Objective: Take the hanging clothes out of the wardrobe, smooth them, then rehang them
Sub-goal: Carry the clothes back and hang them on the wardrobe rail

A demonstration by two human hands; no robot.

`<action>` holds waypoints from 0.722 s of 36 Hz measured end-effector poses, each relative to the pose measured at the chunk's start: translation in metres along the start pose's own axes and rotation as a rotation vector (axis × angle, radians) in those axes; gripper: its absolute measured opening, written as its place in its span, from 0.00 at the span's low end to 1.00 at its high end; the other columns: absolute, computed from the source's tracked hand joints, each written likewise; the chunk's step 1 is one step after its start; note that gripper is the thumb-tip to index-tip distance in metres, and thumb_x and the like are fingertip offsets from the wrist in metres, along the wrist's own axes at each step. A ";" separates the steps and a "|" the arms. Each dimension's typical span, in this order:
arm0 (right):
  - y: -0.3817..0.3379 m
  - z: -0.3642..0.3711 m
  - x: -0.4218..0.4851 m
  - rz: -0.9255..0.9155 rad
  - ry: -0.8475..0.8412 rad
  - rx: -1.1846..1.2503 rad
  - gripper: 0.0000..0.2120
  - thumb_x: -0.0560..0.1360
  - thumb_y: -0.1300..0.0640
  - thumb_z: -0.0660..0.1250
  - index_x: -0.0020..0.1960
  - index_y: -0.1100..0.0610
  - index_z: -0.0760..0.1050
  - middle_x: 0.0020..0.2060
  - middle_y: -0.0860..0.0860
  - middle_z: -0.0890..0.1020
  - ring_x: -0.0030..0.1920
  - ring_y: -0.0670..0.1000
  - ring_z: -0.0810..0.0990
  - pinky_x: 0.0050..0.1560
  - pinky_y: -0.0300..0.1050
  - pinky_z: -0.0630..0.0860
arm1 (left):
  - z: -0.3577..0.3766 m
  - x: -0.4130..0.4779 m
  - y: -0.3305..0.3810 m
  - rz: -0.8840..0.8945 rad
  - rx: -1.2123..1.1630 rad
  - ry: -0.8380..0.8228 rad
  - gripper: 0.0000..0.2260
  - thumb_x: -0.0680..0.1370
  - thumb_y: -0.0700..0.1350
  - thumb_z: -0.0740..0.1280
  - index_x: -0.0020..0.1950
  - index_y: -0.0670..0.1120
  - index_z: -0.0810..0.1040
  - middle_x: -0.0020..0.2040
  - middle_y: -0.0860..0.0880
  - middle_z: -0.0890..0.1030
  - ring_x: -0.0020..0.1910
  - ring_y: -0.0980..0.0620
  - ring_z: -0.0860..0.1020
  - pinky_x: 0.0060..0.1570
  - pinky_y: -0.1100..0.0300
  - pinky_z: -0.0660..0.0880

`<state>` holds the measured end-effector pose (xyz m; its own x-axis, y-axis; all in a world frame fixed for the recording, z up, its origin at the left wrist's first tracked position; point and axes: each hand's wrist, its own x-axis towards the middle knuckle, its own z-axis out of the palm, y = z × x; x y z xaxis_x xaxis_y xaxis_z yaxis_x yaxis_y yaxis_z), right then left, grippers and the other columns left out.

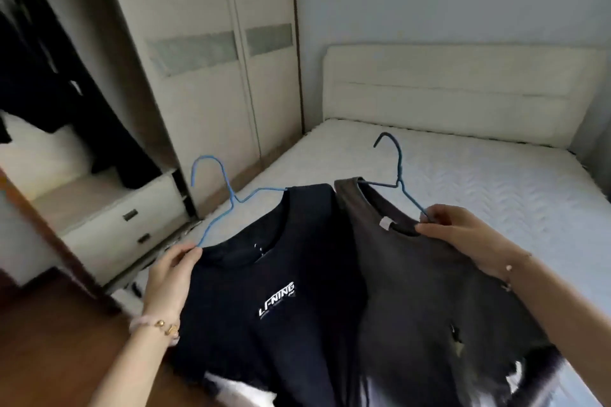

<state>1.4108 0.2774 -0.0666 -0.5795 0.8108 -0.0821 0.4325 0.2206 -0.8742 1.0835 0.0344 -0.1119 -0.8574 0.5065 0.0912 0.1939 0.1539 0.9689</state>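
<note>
Two shirts carried from wardrobe (43, 82) toward bed (463, 182). My left hand (172, 274) pinches the light blue hanger (211, 195) at the navy shirt (264, 307) shoulder; my right hand (463, 235) pinches the dark hanger (396, 175) at the grey shirt (429, 307) collar. Both grips closed. I judge it best to lay each flat, apart, collars level, before smoothing outward.

Bare white mattress (463, 175) — padded cream headboard (446, 89) behind, wooden floor (49, 357).
</note>
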 end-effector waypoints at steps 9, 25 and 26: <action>-0.117 0.154 0.061 -0.292 -0.270 -0.053 0.03 0.74 0.58 0.68 0.43 0.56 0.75 0.34 0.51 0.76 0.36 0.49 0.74 0.39 0.39 0.70 | -0.161 -0.012 -0.002 -0.132 -0.091 0.268 0.08 0.75 0.42 0.67 0.37 0.50 0.81 0.42 0.48 0.81 0.48 0.47 0.77 0.53 0.52 0.69; -0.241 0.378 0.192 -0.522 -0.653 0.050 0.06 0.73 0.59 0.70 0.44 0.62 0.77 0.35 0.53 0.78 0.37 0.49 0.75 0.39 0.36 0.71 | -0.316 0.057 -0.041 -0.239 -0.288 0.649 0.13 0.72 0.51 0.66 0.50 0.47 0.83 0.53 0.42 0.83 0.55 0.42 0.80 0.62 0.43 0.72; -0.250 0.390 0.202 -0.535 -0.674 0.054 0.06 0.72 0.59 0.70 0.43 0.61 0.77 0.33 0.52 0.77 0.36 0.48 0.74 0.38 0.35 0.70 | -0.325 0.067 -0.045 -0.252 -0.280 0.655 0.14 0.71 0.52 0.67 0.52 0.47 0.83 0.53 0.42 0.83 0.56 0.41 0.80 0.62 0.42 0.72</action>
<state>0.9162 0.1744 -0.0514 -0.9897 0.1069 0.0955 -0.0388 0.4412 -0.8966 0.8623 -0.2141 -0.0743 -0.9847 -0.1369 -0.1078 -0.0993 -0.0676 0.9928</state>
